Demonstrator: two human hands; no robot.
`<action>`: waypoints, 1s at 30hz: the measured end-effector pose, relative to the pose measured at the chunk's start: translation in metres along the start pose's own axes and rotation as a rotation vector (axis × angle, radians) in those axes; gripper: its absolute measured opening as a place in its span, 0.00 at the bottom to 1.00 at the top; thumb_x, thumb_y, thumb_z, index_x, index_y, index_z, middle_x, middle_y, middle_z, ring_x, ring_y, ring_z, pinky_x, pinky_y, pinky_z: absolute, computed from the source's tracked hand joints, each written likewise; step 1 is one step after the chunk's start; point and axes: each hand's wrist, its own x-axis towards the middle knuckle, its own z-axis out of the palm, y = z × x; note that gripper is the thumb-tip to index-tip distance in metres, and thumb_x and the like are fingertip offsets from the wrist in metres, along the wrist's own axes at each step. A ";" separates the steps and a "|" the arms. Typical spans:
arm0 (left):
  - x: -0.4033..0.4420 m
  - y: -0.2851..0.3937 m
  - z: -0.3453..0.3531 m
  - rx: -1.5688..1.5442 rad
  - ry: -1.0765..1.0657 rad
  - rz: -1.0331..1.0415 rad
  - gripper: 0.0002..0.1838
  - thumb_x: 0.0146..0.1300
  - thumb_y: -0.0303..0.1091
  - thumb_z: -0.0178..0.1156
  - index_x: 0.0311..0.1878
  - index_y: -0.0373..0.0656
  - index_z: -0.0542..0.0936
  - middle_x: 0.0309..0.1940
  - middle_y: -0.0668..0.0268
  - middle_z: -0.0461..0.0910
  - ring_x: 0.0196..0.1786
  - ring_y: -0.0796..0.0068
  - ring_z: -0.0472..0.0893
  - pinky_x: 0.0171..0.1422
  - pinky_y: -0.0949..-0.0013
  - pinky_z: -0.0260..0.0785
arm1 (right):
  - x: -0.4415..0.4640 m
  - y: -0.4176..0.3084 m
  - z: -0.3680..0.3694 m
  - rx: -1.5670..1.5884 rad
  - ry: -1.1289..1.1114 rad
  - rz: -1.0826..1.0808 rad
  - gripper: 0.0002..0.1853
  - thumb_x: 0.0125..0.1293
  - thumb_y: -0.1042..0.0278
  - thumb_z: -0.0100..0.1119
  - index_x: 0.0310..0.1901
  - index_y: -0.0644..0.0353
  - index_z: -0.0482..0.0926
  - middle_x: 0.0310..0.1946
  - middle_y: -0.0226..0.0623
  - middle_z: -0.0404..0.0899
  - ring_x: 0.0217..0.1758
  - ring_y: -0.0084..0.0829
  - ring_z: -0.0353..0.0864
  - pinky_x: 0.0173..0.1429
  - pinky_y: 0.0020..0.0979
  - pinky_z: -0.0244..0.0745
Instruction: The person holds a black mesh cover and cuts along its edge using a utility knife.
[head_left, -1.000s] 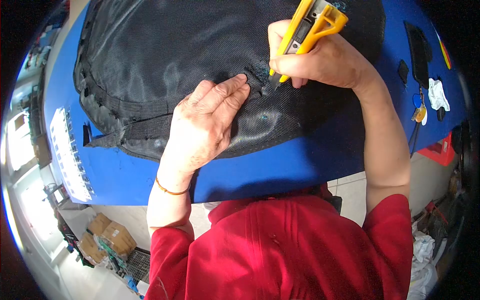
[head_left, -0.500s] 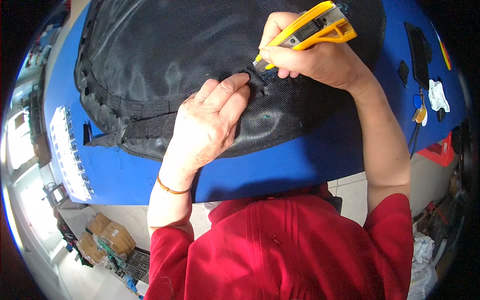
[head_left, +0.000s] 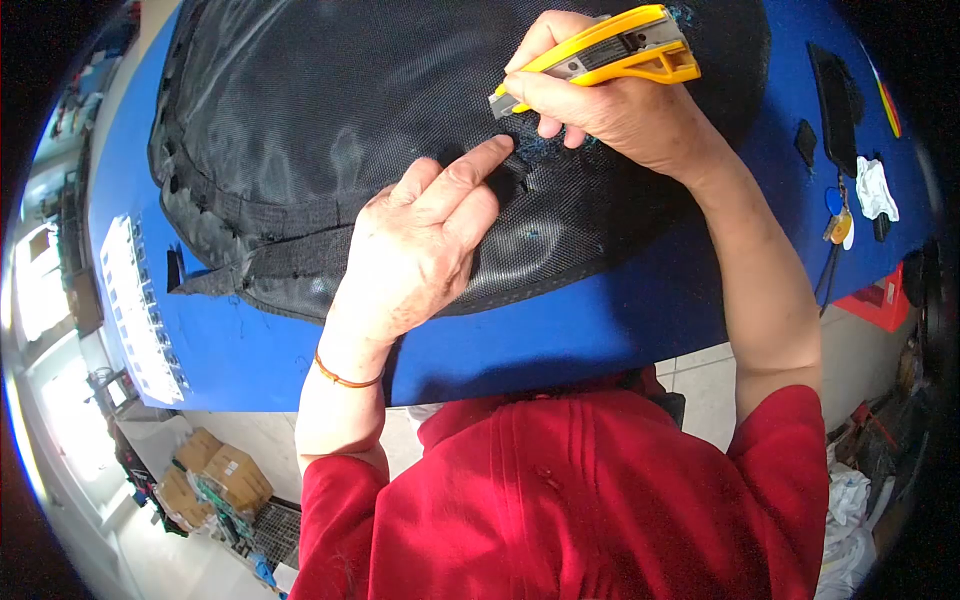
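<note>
My right hand [head_left: 610,105] grips a yellow utility knife [head_left: 610,50]. Its metal blade tip [head_left: 502,102] points down and left over a black mesh fabric piece [head_left: 330,110]. My left hand [head_left: 425,235] rests on that fabric, back up, one finger stretched toward the blade and the others bent. Its thumb is hidden. A small gap separates the fingertip from the blade. Near the fingertip is a dark fold in the mesh, with bluish frayed threads [head_left: 550,148] to the right. A black edging strip [head_left: 300,262] runs along the fabric's near left edge.
The fabric lies on a blue table [head_left: 500,350]. At the right are a long black object [head_left: 832,110], keys with tags [head_left: 838,222] and a crumpled white piece [head_left: 877,190]. A red container [head_left: 880,302] stands beyond the table; cardboard boxes [head_left: 225,475] are on the floor at left.
The knife has moved up and left, off the dark fold, and tilted flatter. One left finger has stretched out toward the blade; the rest of that hand has stayed put.
</note>
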 end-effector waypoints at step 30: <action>-0.004 -0.001 -0.001 -0.013 0.037 -0.005 0.13 0.48 0.24 0.65 0.41 0.39 0.81 0.57 0.60 0.84 0.39 0.64 0.81 0.45 0.66 0.80 | -0.002 0.029 -0.002 -0.776 -0.010 -0.721 0.07 0.63 0.79 0.70 0.42 0.60 0.84 0.42 0.33 0.75 0.37 0.22 0.81 0.36 0.21 0.82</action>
